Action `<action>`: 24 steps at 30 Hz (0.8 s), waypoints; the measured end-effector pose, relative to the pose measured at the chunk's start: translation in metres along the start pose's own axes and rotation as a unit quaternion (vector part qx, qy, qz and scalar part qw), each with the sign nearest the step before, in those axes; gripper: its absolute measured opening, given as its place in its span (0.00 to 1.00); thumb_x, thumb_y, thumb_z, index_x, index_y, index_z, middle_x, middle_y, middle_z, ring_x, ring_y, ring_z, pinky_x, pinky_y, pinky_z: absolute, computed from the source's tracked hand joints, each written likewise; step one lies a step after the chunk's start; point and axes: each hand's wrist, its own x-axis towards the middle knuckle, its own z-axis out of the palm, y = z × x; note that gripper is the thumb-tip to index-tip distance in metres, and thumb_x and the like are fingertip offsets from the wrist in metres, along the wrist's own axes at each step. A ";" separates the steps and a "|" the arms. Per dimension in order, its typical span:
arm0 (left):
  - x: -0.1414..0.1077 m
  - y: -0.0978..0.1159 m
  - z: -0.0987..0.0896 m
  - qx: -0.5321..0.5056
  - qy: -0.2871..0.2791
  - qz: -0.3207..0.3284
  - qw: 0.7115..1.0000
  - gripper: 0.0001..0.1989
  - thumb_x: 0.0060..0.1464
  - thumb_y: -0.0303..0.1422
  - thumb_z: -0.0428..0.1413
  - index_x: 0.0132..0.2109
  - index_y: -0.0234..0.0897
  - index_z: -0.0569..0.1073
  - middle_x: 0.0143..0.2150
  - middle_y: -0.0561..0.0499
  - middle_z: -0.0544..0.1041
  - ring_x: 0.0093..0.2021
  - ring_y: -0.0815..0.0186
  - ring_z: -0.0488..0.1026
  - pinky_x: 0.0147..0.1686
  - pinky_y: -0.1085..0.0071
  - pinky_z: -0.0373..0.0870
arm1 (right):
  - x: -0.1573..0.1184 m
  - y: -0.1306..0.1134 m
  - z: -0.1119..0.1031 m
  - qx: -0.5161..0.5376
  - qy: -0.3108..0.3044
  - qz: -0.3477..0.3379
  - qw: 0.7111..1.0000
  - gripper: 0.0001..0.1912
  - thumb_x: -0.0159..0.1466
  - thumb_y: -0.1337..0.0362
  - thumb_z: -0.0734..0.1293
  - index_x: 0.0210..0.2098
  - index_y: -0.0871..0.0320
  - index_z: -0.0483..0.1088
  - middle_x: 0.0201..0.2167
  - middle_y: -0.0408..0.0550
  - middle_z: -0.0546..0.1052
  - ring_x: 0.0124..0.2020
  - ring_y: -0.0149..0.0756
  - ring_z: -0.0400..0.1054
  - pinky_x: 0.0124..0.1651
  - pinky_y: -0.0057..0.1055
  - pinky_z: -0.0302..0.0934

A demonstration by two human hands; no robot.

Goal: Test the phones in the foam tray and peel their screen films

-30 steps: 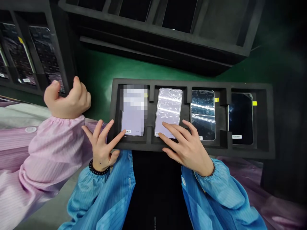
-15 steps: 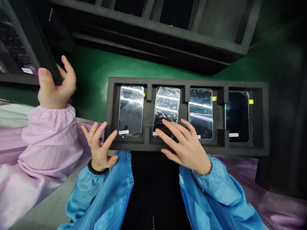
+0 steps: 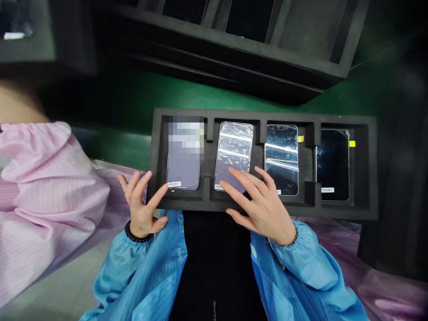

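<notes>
In front of me lies a black foam tray (image 3: 370, 169) with several compartments in a row, each holding a phone-sized glass screen. My left hand (image 3: 143, 203) is at the tray's left end, fingers spread, its index fingertip at the small white label of the leftmost screen (image 3: 183, 167). My right hand (image 3: 259, 203) reaches over the front wall with fingers apart; its fingertips are over the lower part of the second screen (image 3: 236, 145), which has wrinkled clear film on it. The third screen (image 3: 281, 156) and the darker rightmost screen (image 3: 332, 165) lie beside yellow tabs.
Behind the tray stands a stack of larger black foam trays (image 3: 214, 33) with dark screens in the top one. A co-worker's pink sleeve (image 3: 43, 200) is at the left, below another blurred foam tray (image 3: 63, 40). Green table surface (image 3: 200, 91) shows between the trays.
The co-worker's arm and the foam tray at the left have shifted, the hand now mostly out of sight. My two hands hold nearly the same pose; the leftmost two screens look lighter.
</notes>
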 end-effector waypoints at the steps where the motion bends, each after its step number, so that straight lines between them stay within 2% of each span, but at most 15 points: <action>1: 0.001 0.000 0.000 0.002 -0.009 0.002 1.000 0.32 0.65 0.54 0.37 0.70 0.49 0.61 0.76 0.52 0.49 0.75 0.47 0.45 0.73 0.38 0.31 | 0.000 0.000 0.000 -0.001 0.002 -0.001 1.000 0.24 0.72 0.57 0.61 0.64 0.58 0.64 0.66 0.59 0.68 0.59 0.47 0.66 0.67 0.55 0.52; 3: 0.002 0.001 0.000 0.010 -0.032 0.003 0.999 0.32 0.66 0.54 0.35 0.69 0.50 0.63 0.76 0.54 0.49 0.76 0.49 0.43 0.74 0.40 0.29 | 0.000 0.000 0.001 -0.003 -0.005 -0.005 1.000 0.20 0.72 0.57 0.61 0.60 0.58 0.67 0.66 0.59 0.68 0.59 0.46 0.66 0.67 0.55 0.51; 5: 0.002 0.001 0.000 0.007 -0.030 -0.002 1.000 0.32 0.66 0.54 0.35 0.69 0.49 0.62 0.76 0.53 0.49 0.76 0.50 0.44 0.74 0.42 0.29 | -0.001 0.000 0.001 -0.004 -0.011 -0.007 1.000 0.19 0.72 0.57 0.61 0.59 0.58 0.68 0.66 0.58 0.68 0.60 0.46 0.66 0.67 0.54 0.51; 9: -0.001 0.000 0.000 -0.017 0.002 -0.015 1.000 0.34 0.66 0.54 0.38 0.72 0.47 0.55 0.76 0.50 0.51 0.75 0.50 0.47 0.73 0.42 0.39 | -0.001 0.000 0.000 -0.006 -0.006 -0.004 1.000 0.25 0.72 0.57 0.61 0.66 0.58 0.61 0.66 0.59 0.67 0.60 0.47 0.66 0.67 0.55 0.52; 12: -0.004 -0.001 0.000 0.002 -0.035 -0.026 0.999 0.33 0.65 0.55 0.36 0.69 0.49 0.63 0.76 0.51 0.51 0.75 0.47 0.47 0.72 0.43 0.43 | -0.001 0.000 -0.001 -0.007 -0.020 -0.006 1.000 0.21 0.72 0.58 0.61 0.62 0.58 0.65 0.66 0.59 0.67 0.61 0.47 0.65 0.67 0.55 0.51; 14: -0.005 -0.001 0.000 0.005 -0.034 -0.031 0.999 0.33 0.65 0.55 0.35 0.68 0.49 0.65 0.75 0.51 0.51 0.74 0.46 0.48 0.72 0.43 0.43 | -0.001 0.000 -0.001 -0.007 -0.019 -0.006 1.000 0.21 0.72 0.58 0.61 0.62 0.58 0.66 0.65 0.58 0.68 0.60 0.47 0.66 0.67 0.55 0.51; 18: -0.004 -0.001 0.002 -0.014 0.010 -0.025 1.000 0.33 0.66 0.53 0.38 0.72 0.46 0.56 0.75 0.49 0.53 0.74 0.47 0.50 0.72 0.42 0.44 | -0.001 0.000 -0.001 -0.004 0.010 -0.010 1.000 0.26 0.72 0.59 0.62 0.66 0.60 0.60 0.64 0.60 0.70 0.59 0.47 0.67 0.66 0.55 0.53; 22: -0.001 0.000 0.002 0.000 -0.019 -0.014 1.000 0.32 0.66 0.53 0.36 0.68 0.49 0.64 0.75 0.49 0.53 0.74 0.46 0.48 0.73 0.41 0.40 | 0.000 -0.001 -0.001 -0.010 -0.009 -0.012 1.000 0.20 0.72 0.58 0.61 0.61 0.59 0.66 0.65 0.59 0.69 0.60 0.47 0.66 0.66 0.55 0.52; 24: -0.002 0.000 0.002 -0.002 -0.020 -0.021 1.000 0.32 0.66 0.54 0.35 0.68 0.48 0.65 0.74 0.48 0.54 0.74 0.46 0.48 0.73 0.40 0.36 | 0.000 -0.001 0.000 -0.009 -0.016 -0.010 1.000 0.20 0.72 0.57 0.61 0.61 0.58 0.66 0.65 0.58 0.68 0.60 0.46 0.66 0.66 0.55 0.52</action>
